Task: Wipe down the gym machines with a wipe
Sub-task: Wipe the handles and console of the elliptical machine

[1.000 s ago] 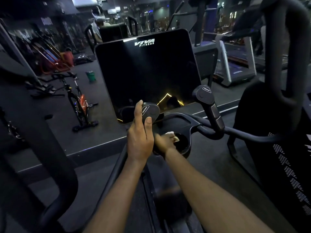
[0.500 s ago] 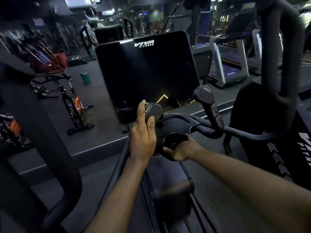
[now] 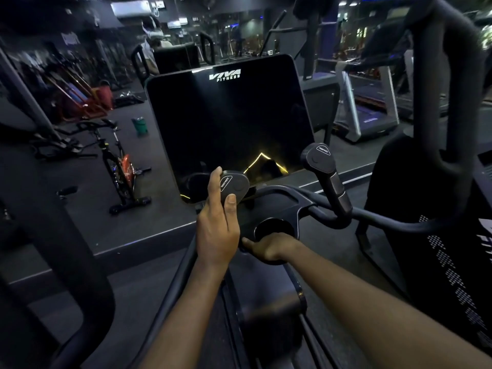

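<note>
While circled evenly: cup holder [image 3: 292, 221] rim is clasped by right hand [image 3: 271, 247].
Brace: resistance handle [image 3: 235, 186] gripped by left hand [image 3: 217, 233].

We log green plastic bucket [image 3: 140, 125] standing on dark rubber floor [image 3: 80, 187]. Left of bucket, nearer us: black spin bike with orange flywheel [image 3: 121, 166], upright. Behind bucket, to left: red-orange metal rack [image 3: 87, 102], contents too blurred to tell. Far right of bucket: grey-framed treadmill [image 3: 370, 113]. High above and behind bucket: white wall air conditioner [image 3: 130, 8]; under it, person in pale top [image 3: 153, 41]. Nearer us than bucket: pale edge strip [image 3: 149, 237] of raised floor.
</note>
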`<state>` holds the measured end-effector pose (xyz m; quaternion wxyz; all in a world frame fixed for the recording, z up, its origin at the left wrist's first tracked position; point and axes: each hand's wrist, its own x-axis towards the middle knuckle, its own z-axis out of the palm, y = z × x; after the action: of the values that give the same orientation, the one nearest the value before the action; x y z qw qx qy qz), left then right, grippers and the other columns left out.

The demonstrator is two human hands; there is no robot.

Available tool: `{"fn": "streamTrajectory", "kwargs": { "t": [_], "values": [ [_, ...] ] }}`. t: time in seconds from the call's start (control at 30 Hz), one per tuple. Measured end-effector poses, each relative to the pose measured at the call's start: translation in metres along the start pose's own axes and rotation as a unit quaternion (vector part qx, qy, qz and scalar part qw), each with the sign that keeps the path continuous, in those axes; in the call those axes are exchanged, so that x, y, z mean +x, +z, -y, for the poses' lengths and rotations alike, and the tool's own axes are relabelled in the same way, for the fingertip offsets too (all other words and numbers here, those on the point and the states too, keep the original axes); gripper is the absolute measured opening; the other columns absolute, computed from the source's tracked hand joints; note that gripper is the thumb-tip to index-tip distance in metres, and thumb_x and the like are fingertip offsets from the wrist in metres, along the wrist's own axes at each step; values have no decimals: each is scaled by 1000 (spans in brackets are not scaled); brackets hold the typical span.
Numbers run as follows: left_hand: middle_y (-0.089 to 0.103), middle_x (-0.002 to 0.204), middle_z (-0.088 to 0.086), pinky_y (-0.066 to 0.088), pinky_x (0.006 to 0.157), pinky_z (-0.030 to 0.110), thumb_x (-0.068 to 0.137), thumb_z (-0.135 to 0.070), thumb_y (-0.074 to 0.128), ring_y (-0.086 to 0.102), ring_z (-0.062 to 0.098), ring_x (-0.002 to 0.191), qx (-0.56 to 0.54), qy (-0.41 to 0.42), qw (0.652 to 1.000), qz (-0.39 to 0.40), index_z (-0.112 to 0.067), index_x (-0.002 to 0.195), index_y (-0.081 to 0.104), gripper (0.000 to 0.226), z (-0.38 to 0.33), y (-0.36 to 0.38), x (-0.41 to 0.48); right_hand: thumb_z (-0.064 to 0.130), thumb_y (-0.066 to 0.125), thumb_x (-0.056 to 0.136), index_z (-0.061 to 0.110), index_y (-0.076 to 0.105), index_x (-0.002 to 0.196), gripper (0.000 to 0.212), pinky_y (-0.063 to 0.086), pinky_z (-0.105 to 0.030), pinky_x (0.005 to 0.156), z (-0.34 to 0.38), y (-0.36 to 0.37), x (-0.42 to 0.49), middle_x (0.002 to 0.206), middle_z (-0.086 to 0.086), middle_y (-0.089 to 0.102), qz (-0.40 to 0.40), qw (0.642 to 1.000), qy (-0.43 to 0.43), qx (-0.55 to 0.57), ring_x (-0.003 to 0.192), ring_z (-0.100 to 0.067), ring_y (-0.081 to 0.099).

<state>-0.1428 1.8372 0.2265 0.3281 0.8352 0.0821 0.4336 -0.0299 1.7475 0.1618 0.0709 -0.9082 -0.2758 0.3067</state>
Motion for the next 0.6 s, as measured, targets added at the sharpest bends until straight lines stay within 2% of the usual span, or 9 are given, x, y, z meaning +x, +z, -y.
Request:
{"fn": "streamTrajectory", "kwargs": {
  "t": [0.07, 0.13, 0.2, 0.3, 0.4, 0.47, 0.5, 0.53, 0.6],
  "values": [
    [61, 111, 33, 52, 69, 38, 107, -51, 25, 62, 46, 92, 2, 0, 1000, -1, -28, 160, 19, 58, 0, 1, 0, 83, 31, 87, 16, 72, 118, 84, 49, -42, 98, 6, 1, 0, 121, -13, 69, -27, 992, -24, 118, 110, -27, 64],
    [62, 111, 29, 52, 66, 33, 107, -52, 25, 63, 42, 90, 5, 1, 1000, -4, -29, 160, 20, 58, 1, 1, -2, 80, 47, 79, 15, 72, 110, 76, 52, -42, 95, 7, 3, 2, 114, -8, 72, -55, 981, -37, 183, 102, -24, 66],
    [63, 109, 29, 49, 65, 28, 107, -49, 26, 63, 40, 88, 10, 3, 1000, -9, -28, 159, 21, 57, 2, 1, -3, 63, 56, 88, 11, 67, 116, 59, 51, -36, 94, 6, 1, -6, 120, -10, 68, -54, 988, -66, 130, 108, -27, 64],
    [63, 106, 28, 43, 60, 19, 108, -45, 27, 62, 35, 82, 11, 8, 1000, -13, -26, 159, 21, 55, 3, 1, -2, 40, 55, 97, 9, 68, 116, 38, 50, -35, 88, -6, -7, -24, 119, -16, 68, -89, 993, -79, 2, 109, -34, 64],
    [64, 103, 25, 37, 61, 5, 108, -45, 27, 60, 28, 75, 16, 10, 1000, -16, -25, 159, 22, 56, 4, 1, -3, 27, 53, 99, 14, 65, 120, 27, 41, -40, 101, -19, -22, -32, 117, -9, 68, -192, 971, -53, -134, 113, -29, 63],
    [64, 106, 25, 41, 65, 8, 108, -46, 27, 63, 32, 83, 14, 5, 1000, -10, -26, 159, 21, 55, 3, 1, -3, 23, 50, 100, 21, 64, 124, 27, 34, -41, 106, -25, -28, -30, 119, -3, 68, -293, 940, -62, -165, 118, -25, 57],
    [64, 111, 24, 46, 68, 13, 108, -46, 27, 64, 33, 88, 13, 3, 1000, -9, -27, 159, 21, 55, 3, 1, -3, 21, 49, 102, 23, 62, 130, 31, 30, -40, 110, -29, -28, -29, 130, -2, 64, -320, 932, -92, -143, 128, -26, 50],
    [64, 117, 21, 51, 72, 19, 108, -46, 28, 65, 31, 93, 11, 0, 1000, -9, -28, 159, 20, 55, 3, 1, -3, 19, 48, 103, 24, 60, 136, 36, 25, -40, 116, -35, -26, -27, 143, -2, 55, -316, 930, -133, -132, 138, -29, 40],
    [65, 122, 13, 50, 74, 16, 108, -44, 28, 66, 24, 94, 10, -2, 1000, -6, -28, 159, 20, 54, 2, -1, -3, 16, 48, 101, 21, 56, 141, 42, 15, -35, 120, -48, -20, -27, 153, -2, 46, -255, 931, -203, -166, 144, -28, 35]
  ]
}}
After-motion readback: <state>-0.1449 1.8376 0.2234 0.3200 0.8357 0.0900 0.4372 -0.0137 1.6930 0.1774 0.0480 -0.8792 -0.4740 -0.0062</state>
